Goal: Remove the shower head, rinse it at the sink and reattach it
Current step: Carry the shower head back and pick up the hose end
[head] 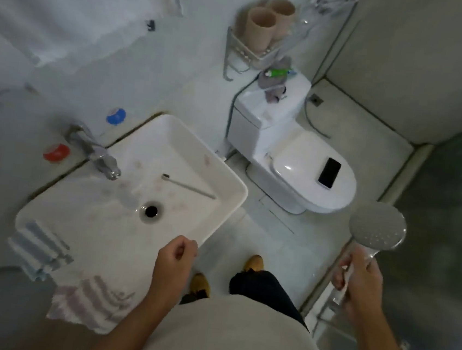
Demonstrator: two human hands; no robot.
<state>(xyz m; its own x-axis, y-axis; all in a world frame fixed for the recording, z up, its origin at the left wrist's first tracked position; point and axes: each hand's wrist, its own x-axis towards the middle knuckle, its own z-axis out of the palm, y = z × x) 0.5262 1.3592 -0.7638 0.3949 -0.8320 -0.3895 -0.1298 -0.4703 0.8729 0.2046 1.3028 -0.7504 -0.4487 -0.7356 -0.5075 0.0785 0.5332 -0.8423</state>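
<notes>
The right hand [355, 284] holds the shower head [376, 229] by its handle, with the fingers [340, 274] closed around the handle and the round spray face turned upward. The shower head is off to the right of the sink [221, 202], well apart from it and above the floor near the toilet [296, 164]. The left hand [177, 257] is empty; its fingers are curled loosely together, and it hovers at the near right corner of the sink. Inside the white square basin a toothbrush [188, 186] lies flat, a little above the drain [151, 210]. The metal faucet [95, 152] stands at the left edge of the sink, with a red cap [56, 152] and a blue cap [116, 116] on the wall or ledge beside it; I cannot tell which. Folded striped towels [42, 252] rest on the near left part of the sink rim. A dark phone [329, 173] lies on the closed toilet lid. Two beige cups [265, 27] sit in a wall rack above the toilet tank.
</notes>
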